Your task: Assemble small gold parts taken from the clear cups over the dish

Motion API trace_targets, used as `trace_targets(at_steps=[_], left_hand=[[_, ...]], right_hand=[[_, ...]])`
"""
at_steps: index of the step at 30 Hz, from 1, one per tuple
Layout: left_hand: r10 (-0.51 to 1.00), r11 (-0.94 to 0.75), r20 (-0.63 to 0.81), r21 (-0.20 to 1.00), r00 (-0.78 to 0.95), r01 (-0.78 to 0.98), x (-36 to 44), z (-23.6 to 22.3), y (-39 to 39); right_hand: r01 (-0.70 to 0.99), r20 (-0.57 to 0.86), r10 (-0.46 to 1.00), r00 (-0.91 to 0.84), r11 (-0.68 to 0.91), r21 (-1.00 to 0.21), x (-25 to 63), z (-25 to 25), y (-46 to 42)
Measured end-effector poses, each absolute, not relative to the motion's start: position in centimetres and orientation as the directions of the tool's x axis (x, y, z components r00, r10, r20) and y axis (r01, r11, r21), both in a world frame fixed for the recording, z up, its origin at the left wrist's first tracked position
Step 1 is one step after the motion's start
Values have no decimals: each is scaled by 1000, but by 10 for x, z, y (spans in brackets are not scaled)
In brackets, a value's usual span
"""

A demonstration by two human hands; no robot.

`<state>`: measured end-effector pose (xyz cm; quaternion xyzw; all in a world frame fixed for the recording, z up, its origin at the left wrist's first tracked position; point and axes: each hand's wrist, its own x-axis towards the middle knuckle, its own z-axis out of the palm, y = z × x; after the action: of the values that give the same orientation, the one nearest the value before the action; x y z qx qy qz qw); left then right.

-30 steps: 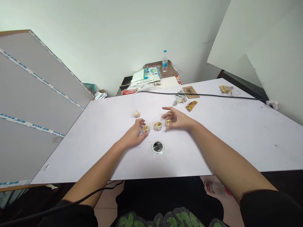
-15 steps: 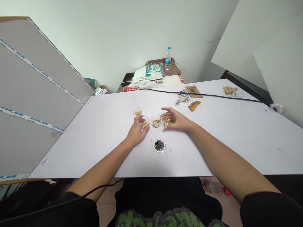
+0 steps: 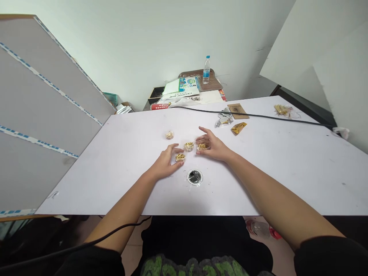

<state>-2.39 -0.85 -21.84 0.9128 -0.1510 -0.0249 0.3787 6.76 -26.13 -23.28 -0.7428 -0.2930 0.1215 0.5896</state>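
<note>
My left hand [image 3: 167,161] curves loosely around a small clear cup [image 3: 180,158] of gold-coloured pieces standing on the table. Its thumb and fingers are apart; whether they touch the cup is hard to tell. My right hand [image 3: 214,147] has its thumb and fingers around another clear cup [image 3: 202,147] of similar gold pieces, with the index finger raised. Between the hands stands a third cup [image 3: 189,146], also holding gold pieces. Farther back on the left is a small clear container [image 3: 169,135] with pale pieces. The pieces are too small to identify.
A round cable grommet [image 3: 194,177] is set in the white table [image 3: 120,161] near me. Behind lie a gold packet [image 3: 238,128], a silver packet [image 3: 224,122], a brown card [image 3: 238,111] and a black cable [image 3: 264,116]. A water bottle [image 3: 206,70] stands at the back.
The left cup has come toward me and to the right and now stands on the table, with the left fingers looser around it. The right cup has shifted slightly left toward the middle cup.
</note>
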Motion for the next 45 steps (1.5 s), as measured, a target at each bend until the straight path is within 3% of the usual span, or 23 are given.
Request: trace_targets(at_steps=[6, 12, 19, 32, 37, 45], left_hand=[[-224, -712, 68, 670, 972, -211, -24, -221, -19], [-293, -744, 112, 597, 950, -300, -22, -224, -24], [-290, -739, 128, 600, 948, -307, -20, -225, -21], [-342, -797, 64, 509, 938, -326, -22, -223, -24], [-364, -772, 101, 523, 926, -361, -20, -224, -23], [-260, -774, 148, 559, 954, -297, -20, -219, -25]], right_hand=[[353, 218, 560, 800, -145, -924, 70, -238, -255], [421, 221, 606, 764, -208, -883, 70, -236, -256], [492, 252, 640, 726, -227, -841, 72, -234, -266], [484, 265, 576, 773, -266, -833, 74, -245, -256], [414, 243, 507, 827, -256, -873, 73, -247, -251], [349, 237, 414, 879, -221, -911, 70, -241, -248]])
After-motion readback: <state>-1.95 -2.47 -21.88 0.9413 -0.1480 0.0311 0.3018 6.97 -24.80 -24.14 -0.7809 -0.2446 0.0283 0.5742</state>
